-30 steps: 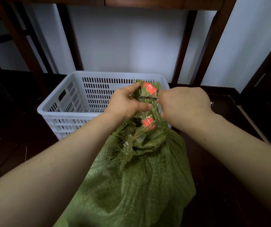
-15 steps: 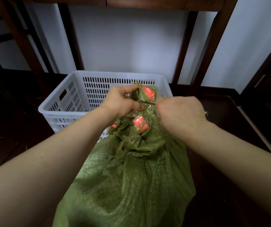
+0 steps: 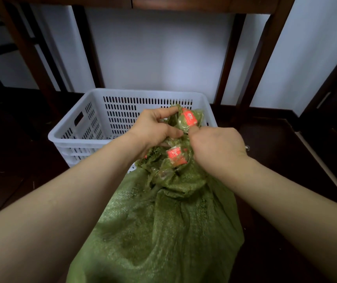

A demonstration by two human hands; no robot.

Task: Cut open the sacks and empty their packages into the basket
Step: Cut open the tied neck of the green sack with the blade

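Left hand (image 3: 155, 128) still grips the bunched neck of the sack (image 3: 163, 231). Right hand (image 3: 216, 148), curled round a barely visible blade (image 3: 186, 133), has closed in, nearly touching. Sack leans on basket (image 3: 65, 137); cut unfinished, I judge.

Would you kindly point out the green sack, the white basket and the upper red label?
green sack (image 3: 163, 231), head view, woven body
white basket (image 3: 143, 92), head view, far rim
upper red label (image 3: 189, 119), head view, middle
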